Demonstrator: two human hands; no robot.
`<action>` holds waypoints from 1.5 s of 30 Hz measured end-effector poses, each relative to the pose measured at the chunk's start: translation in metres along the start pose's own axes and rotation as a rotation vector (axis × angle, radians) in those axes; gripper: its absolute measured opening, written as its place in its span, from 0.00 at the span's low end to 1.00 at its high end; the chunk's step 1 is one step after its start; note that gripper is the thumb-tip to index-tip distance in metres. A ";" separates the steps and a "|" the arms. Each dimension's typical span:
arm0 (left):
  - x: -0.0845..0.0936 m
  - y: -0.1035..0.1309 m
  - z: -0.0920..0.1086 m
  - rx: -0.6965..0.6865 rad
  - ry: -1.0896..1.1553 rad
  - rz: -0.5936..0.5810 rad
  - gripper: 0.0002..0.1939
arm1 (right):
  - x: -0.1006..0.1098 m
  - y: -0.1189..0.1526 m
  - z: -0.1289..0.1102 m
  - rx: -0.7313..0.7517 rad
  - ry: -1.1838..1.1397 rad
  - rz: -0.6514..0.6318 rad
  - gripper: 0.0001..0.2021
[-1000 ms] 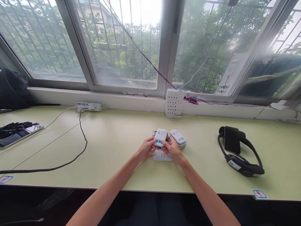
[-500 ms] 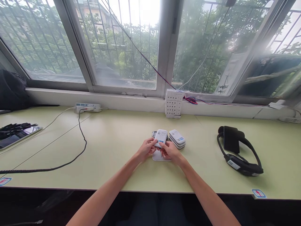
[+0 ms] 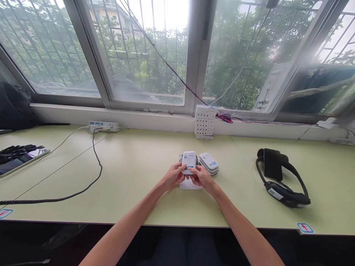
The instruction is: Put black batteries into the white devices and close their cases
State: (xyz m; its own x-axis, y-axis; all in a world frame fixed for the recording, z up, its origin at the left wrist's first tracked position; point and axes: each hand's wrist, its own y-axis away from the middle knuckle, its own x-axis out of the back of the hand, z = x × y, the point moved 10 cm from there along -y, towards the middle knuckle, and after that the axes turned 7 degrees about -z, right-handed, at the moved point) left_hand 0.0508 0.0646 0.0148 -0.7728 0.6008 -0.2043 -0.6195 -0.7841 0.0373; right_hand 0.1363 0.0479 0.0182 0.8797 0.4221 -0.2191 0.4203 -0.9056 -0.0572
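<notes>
A small white device (image 3: 189,159) with a blue label is held between my two hands, over the table. My left hand (image 3: 173,176) grips its lower left edge, thumb on top. On its lower right edge, my right hand (image 3: 203,177) is closed the same way. Beneath the hands lies a white flat piece (image 3: 190,184) with printed text. Partly hidden behind the held device, a dark and silvery part (image 3: 181,158) shows. A stack of similar white devices (image 3: 209,163) stands just right of it.
A black headset (image 3: 287,192) lies on the green table (image 3: 138,155) to the right. At the back are a stack of white boxes (image 3: 204,122) and a power strip (image 3: 103,126) with cables. A tablet (image 3: 20,162) lies far left.
The held white device has turned slightly and now points more straight away from me. Both hands keep their hold, with small shifts of the fingers.
</notes>
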 end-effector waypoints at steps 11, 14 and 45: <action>-0.002 0.001 0.004 -0.029 -0.051 -0.027 0.24 | 0.007 -0.004 0.006 0.005 0.097 0.065 0.21; -0.003 0.000 0.003 -0.041 -0.060 -0.054 0.23 | 0.011 -0.005 0.004 0.037 0.120 0.090 0.22; 0.004 -0.001 -0.006 0.000 -0.030 0.010 0.23 | 0.016 -0.001 0.004 0.006 0.183 0.163 0.22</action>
State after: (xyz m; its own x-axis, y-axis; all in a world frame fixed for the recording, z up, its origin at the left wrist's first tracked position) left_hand 0.0489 0.0669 0.0085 -0.7826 0.5976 -0.1745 -0.6120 -0.7899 0.0394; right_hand 0.1488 0.0555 0.0109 0.9617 0.2703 -0.0458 0.2686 -0.9624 -0.0411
